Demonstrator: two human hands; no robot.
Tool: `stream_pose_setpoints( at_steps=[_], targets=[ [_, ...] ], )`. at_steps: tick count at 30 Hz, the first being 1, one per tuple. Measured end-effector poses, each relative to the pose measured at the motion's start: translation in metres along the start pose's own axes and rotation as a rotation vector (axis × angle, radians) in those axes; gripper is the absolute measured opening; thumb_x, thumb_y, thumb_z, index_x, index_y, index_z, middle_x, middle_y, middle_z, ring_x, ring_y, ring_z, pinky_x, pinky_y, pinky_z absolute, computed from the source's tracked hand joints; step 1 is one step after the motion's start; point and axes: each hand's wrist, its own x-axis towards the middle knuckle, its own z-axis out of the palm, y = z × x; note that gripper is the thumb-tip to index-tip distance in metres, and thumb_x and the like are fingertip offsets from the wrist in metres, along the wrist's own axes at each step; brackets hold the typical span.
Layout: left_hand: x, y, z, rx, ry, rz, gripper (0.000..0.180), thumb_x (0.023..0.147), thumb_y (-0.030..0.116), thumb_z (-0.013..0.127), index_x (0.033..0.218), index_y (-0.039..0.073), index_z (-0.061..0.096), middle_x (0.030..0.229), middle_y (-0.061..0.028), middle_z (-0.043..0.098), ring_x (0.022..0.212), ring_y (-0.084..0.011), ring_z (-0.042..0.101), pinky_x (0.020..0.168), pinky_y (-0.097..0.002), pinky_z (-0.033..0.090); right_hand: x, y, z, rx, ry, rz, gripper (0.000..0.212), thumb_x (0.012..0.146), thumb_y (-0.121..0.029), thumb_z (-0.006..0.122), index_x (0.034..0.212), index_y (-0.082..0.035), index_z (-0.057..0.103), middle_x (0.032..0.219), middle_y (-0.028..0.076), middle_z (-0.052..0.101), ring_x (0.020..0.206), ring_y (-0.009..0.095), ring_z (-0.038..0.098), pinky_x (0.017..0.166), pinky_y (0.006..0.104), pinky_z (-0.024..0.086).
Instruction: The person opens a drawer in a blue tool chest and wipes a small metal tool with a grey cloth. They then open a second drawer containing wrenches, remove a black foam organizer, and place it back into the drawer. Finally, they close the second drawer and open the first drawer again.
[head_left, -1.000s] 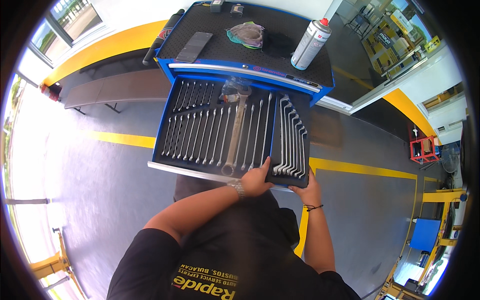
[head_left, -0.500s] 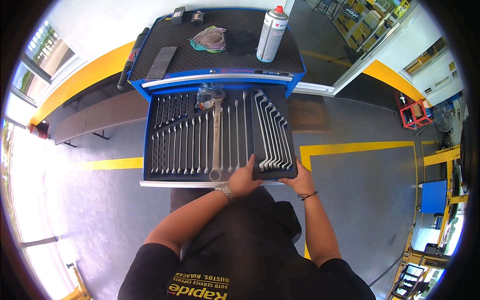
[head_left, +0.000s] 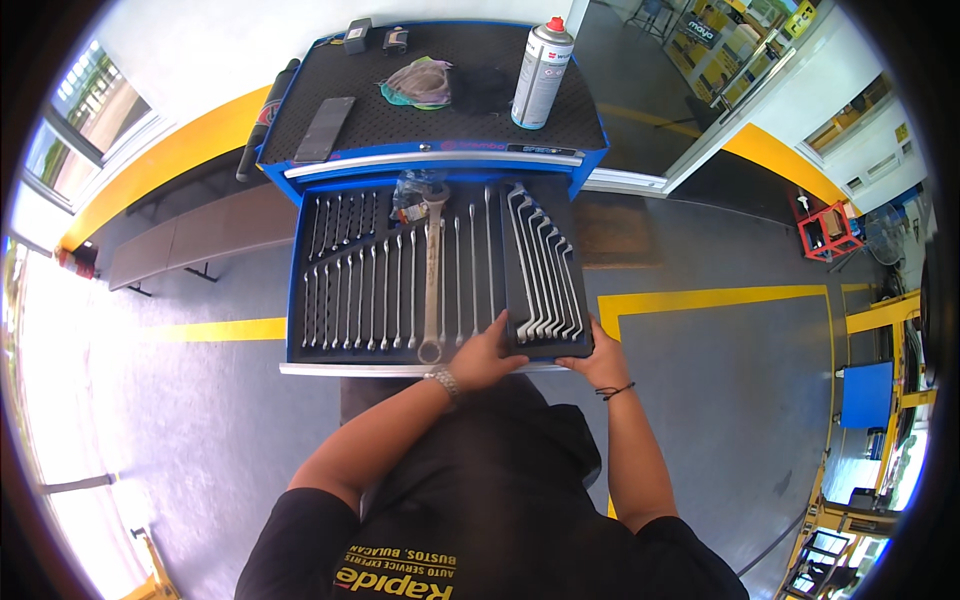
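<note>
A black wrench tray carrying several offset ring wrenches sits at the right side of an open blue drawer. My left hand grips its near left corner, thumb along the front edge. At the near right corner, my right hand grips the tray too. The fingertips under it are hidden. Left of the tray, combination wrenches lie in rows. A large combination wrench lies lengthwise over them, its open end by a clear plastic bag.
On the black cabinet top stand a spray can with a red cap, a crumpled cloth, a dark flat phone-like slab and small boxes. A brown bench is at left; a red cart is far right.
Both hands keep their grip on the tray, which has barely moved. My view has shifted very slightly.
</note>
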Motion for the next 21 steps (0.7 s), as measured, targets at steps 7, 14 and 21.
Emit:
stream_pose_setpoints(
  at_steps=[7, 14, 21],
  targets=[
    [0.018, 0.018, -0.007, -0.512, -0.188, -0.229, 0.098, 0.087, 0.031, 0.077, 0.152, -0.011, 0.016, 0.112, -0.0197, 0.063, 0.090, -0.0205, 0.065, 0.080, -0.0342, 0.053, 0.028, 0.020, 0.007, 0.490, 0.024, 0.316, 0.064, 0.093, -0.045, 0.065, 0.131, 0.006, 0.056, 0.116, 0.016, 0.068, 0.112, 0.026, 0.062, 0.099, 0.0345, 0.045],
    [-0.003, 0.044, -0.038, -0.919, -0.156, -0.182, 0.083, 0.085, 0.026, 0.078, 0.143, -0.008, 0.030, 0.126, -0.0143, 0.054, 0.107, -0.0178, 0.056, 0.083, -0.0332, 0.051, 0.014, -0.039, 0.000, 0.378, 0.187, 0.249, 0.059, 0.091, -0.050, 0.068, 0.103, 0.008, 0.066, 0.088, 0.014, 0.070, 0.083, 0.021, 0.065, 0.076, 0.0345, 0.050],
    [-0.051, -0.002, -0.057, -0.768, -0.235, -0.036, 0.091, 0.084, 0.014, 0.077, 0.152, -0.004, 0.020, 0.147, -0.0123, 0.042, 0.135, -0.0212, 0.043, 0.110, -0.0369, 0.038, -0.042, -0.094, 0.018, 0.352, 0.148, 0.092, 0.060, 0.091, -0.037, 0.071, 0.121, 0.013, 0.054, 0.096, 0.018, 0.070, 0.091, 0.021, 0.067, 0.083, 0.0334, 0.052]
  ],
)
